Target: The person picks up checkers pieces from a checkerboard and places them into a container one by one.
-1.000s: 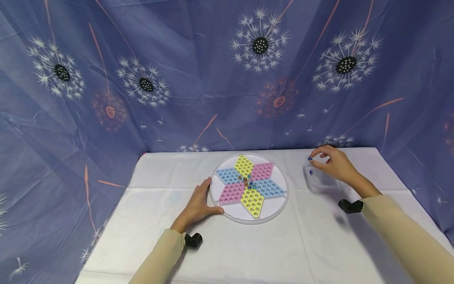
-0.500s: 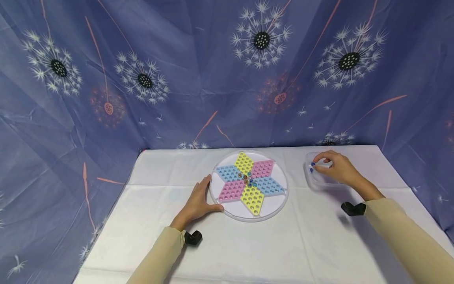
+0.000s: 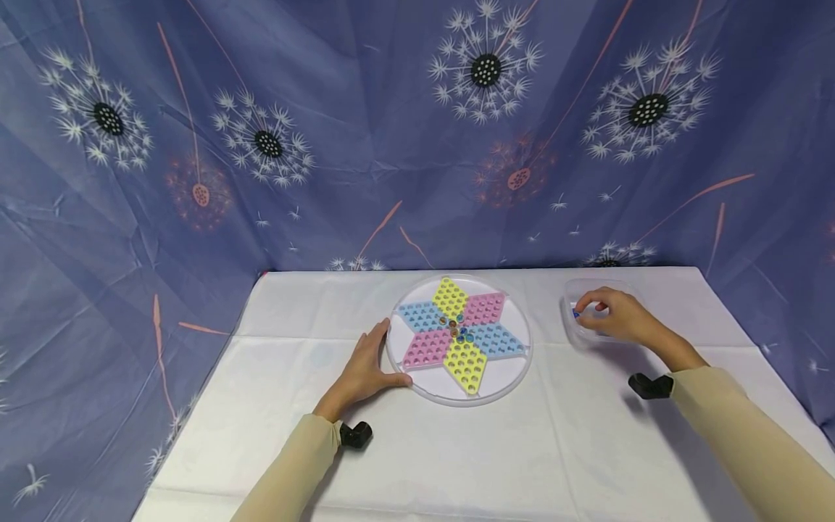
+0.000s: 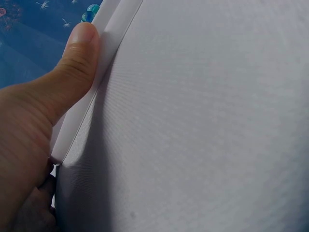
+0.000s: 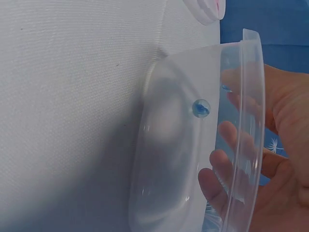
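Note:
My left hand (image 3: 361, 370) rests at the left rim of a round white Chinese checkers board (image 3: 505, 371), thumb and fingers spread along its edge. In the left wrist view, the thumb (image 4: 79, 58) lies against that rim. Several glass marbles (image 3: 462, 338) sit around the middle of the coloured star. On the right, my right hand (image 3: 616, 313) reaches into a clear plastic box (image 3: 570, 332). Its thumb and forefinger pinch a blue marble (image 5: 226, 88), mostly hidden behind the box wall. Another clear-and-blue marble (image 5: 201, 108) lies inside the box, just beside the fingers.
A white cloth (image 3: 522, 457) covers the table, with a gap of cloth between board and box. Behind and to the left hangs a blue dandelion-print curtain (image 3: 365, 109). Black wrist cameras (image 3: 355, 436) are strapped at both sleeves.
My right hand has lowered into the box with the blue marble, towards the other marble there. My left hand stays at the board's rim. The head view has shifted slightly.

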Demonstrator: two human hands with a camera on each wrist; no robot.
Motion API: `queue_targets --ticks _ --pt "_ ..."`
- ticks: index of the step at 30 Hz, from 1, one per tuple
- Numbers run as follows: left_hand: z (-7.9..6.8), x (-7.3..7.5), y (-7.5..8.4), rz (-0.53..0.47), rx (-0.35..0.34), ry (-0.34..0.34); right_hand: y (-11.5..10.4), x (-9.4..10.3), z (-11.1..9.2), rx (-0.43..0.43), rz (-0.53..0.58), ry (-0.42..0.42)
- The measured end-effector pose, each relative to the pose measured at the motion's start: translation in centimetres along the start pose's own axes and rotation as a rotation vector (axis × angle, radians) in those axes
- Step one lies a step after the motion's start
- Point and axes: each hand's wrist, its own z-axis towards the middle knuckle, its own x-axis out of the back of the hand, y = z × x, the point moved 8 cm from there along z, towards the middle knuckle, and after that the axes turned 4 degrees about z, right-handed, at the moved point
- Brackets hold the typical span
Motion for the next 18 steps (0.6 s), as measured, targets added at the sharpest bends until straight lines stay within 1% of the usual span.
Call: queue_targets --ticks 6,18 --pt "0.02 0.00 -0.06 -0.008 0.007 -0.001 0.08 -0.15 -0.10 0.000 0.011 -0.003" --pt "0.00 -0.01 -0.01 0.000 0.004 -0.004 0.28 -0.22 -0.11 0.017 -0.002 -0.003"
